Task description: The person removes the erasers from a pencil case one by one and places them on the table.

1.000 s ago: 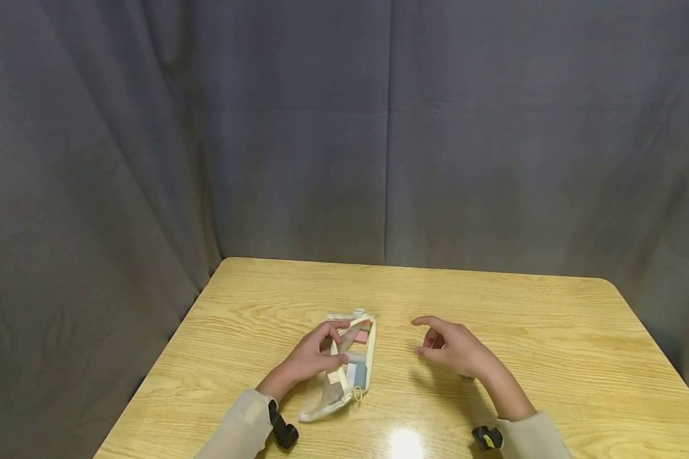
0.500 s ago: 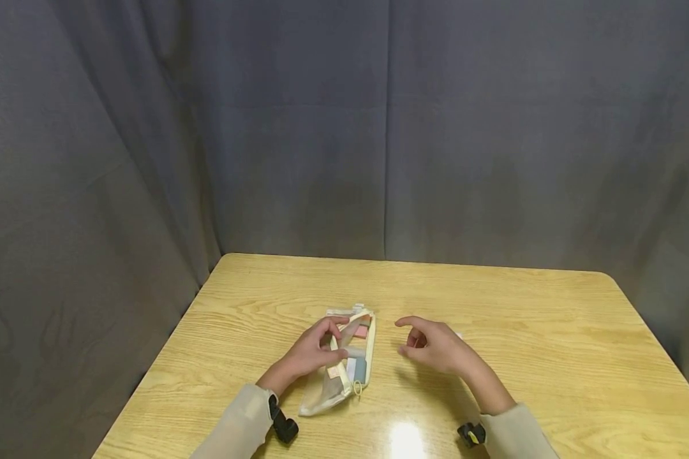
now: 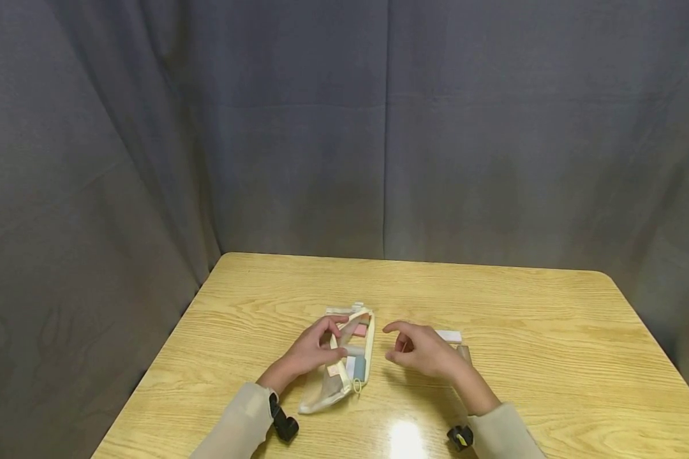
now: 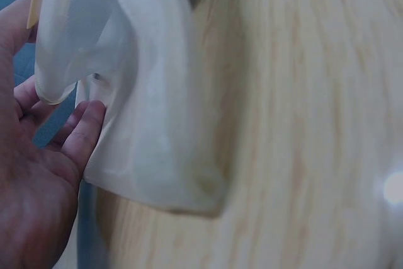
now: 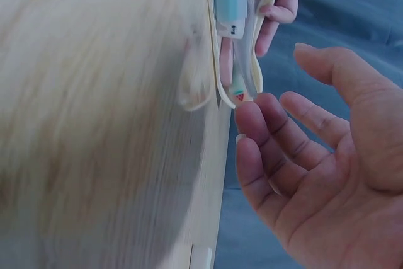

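A see-through zip pouch (image 3: 320,398) with cream edging lies left of the table's middle, its mouth spread. My left hand (image 3: 310,352) pinches the near-left edge of that mouth between thumb and fingers; the left wrist view has the sheer fabric (image 4: 151,111) draped beside the fingers. Inside show a blue-and-white block (image 3: 360,368) and a pink block (image 3: 359,330). Just right of the pouch hovers my right hand (image 3: 427,352), fingers loosely bent, nothing between them. In the right wrist view its fingertips overlap the end of the pouch's opening (image 5: 258,74).
Beyond the right hand a white oblong piece (image 3: 450,336) lies on the wooden table (image 3: 528,331). A brownish-grey piece (image 3: 464,354) sits near it, partly hidden by the forearm. Dark curtains (image 3: 298,127) hang behind and to the left of the table.
My right hand has moved left toward the pouch, uncovering the white oblong piece and the brownish-grey piece behind it. The left hand keeps its hold on the pouch edge.
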A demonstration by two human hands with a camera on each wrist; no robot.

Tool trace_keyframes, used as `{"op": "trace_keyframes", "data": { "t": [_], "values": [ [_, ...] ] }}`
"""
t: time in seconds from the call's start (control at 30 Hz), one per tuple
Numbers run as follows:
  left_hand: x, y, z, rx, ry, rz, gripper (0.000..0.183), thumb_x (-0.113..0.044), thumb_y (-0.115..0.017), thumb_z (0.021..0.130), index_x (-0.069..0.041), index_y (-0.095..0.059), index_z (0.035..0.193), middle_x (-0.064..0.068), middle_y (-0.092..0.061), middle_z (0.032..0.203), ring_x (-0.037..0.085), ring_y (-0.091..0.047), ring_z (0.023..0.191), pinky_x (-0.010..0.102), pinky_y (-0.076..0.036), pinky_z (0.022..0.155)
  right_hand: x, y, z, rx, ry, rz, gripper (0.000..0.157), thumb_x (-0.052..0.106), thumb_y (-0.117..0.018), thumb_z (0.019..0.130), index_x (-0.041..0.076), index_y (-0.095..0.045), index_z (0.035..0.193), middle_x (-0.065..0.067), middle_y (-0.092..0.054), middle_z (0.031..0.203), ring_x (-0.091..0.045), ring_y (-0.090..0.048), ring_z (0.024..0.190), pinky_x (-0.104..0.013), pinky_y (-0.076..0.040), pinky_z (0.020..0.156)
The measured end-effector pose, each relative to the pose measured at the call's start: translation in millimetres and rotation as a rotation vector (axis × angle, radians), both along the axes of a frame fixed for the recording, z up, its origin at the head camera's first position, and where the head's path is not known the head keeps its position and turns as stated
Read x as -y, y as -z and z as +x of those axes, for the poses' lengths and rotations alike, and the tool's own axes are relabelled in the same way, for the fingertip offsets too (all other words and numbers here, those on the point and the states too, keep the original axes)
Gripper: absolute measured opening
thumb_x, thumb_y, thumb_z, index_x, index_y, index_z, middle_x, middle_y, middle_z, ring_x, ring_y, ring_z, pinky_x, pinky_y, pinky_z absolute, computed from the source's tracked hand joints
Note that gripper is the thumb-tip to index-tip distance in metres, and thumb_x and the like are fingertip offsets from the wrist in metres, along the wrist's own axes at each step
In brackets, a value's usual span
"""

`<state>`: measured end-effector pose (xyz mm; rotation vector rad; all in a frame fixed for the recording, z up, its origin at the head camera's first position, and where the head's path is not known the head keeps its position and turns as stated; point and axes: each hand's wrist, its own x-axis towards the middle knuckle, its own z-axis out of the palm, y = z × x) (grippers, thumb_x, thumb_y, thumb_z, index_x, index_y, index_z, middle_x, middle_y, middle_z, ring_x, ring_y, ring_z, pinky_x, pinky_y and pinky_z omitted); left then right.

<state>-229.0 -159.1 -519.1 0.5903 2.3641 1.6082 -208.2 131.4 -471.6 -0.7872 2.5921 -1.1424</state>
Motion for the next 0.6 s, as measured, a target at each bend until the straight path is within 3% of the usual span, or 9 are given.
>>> {"op": "trace_keyframes", "data": {
  "t": [0.17, 0.4, 0.6],
  "values": [
    [-0.6, 2.5, -2.0, -0.027, -0.011, -0.03, 0.029, -0.016, -0.077, 0.088, -0.008, -0.055, 0.107, 0.001, -0.048, 0.152, 0.029, -0.048, 0.137, 0.035, -0.044, 0.094, 5.6, 1.3, 1.5, -0.011, -0.012, 0.009, 0.046, 0.022, -0.072, 0.094, 0.003, -0.059, 0.134, 0.007, -0.063, 0.085, -0.009, -0.057, 0.069, -0.026, -0.047, 0.063],
    [-0.7, 3.8, -2.2, -0.007, -0.013, -0.031, 0.029, -0.014, -0.077, 0.088, -0.009, -0.055, 0.106, -0.002, -0.047, 0.153, 0.028, -0.046, 0.138, 0.033, -0.045, 0.09, 12.0, 4.9, 2.7, -0.031, -0.034, 0.023, 0.044, 0.022, -0.072, 0.094, 0.004, -0.06, 0.133, 0.008, -0.062, 0.084, -0.008, -0.058, 0.072, -0.026, -0.049, 0.067],
    [0.0, 3.4, -0.8, -0.011, -0.012, -0.023, 0.029, -0.013, -0.077, 0.088, -0.008, -0.055, 0.107, 0.0, -0.047, 0.153, 0.023, -0.052, 0.122, 0.024, -0.044, 0.068, 18.1, 7.4, 3.7, -0.028, -0.045, 0.029, 0.044, 0.021, -0.073, 0.093, 0.004, -0.061, 0.132, 0.008, -0.061, 0.083, -0.006, -0.057, 0.073, -0.027, -0.049, 0.068]
  ]
}}
